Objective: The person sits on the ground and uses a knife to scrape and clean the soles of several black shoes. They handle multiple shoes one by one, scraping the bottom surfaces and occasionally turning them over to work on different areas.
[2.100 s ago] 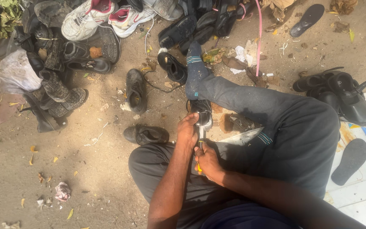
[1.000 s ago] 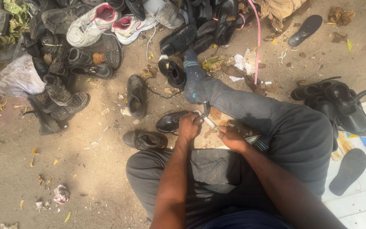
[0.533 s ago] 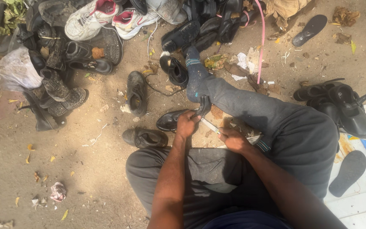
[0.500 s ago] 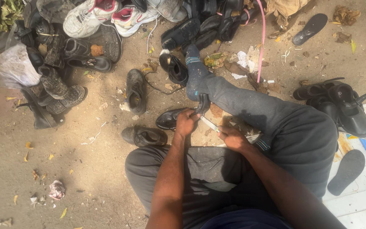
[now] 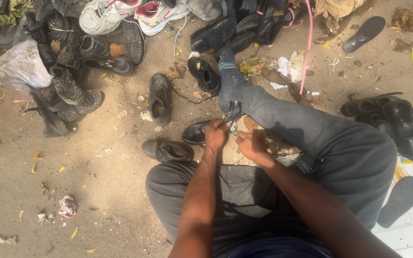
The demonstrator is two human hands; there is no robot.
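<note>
Shoe repair on sandy ground.
Left hand (image 5: 215, 136) clenched on black shoe (image 5: 198, 134) beside outstretched leg (image 5: 283, 119); right hand (image 5: 252, 145) fingers curled, contents unclear. Likely slip if grip loosens.

Left hand (image 5: 216, 135): fist-like, fingers curled shut around something dark, knuckles up, thumb side turned toward the other hand. Wrist straight. Left forearm runs almost vertically down the frame from the wrist, elbow out of view at the bottom edge.

Right hand (image 5: 253, 146): just beside the left hand, slightly nearer the body, nearly touching it. Fingers bent inward, pinching at something small between the two hands; what it grips cannot be made out. Back of hand faces up. Right forearm comes in diagonally from the lower right, wrist slightly flexed toward the left hand.

Both arms bare.
</note>
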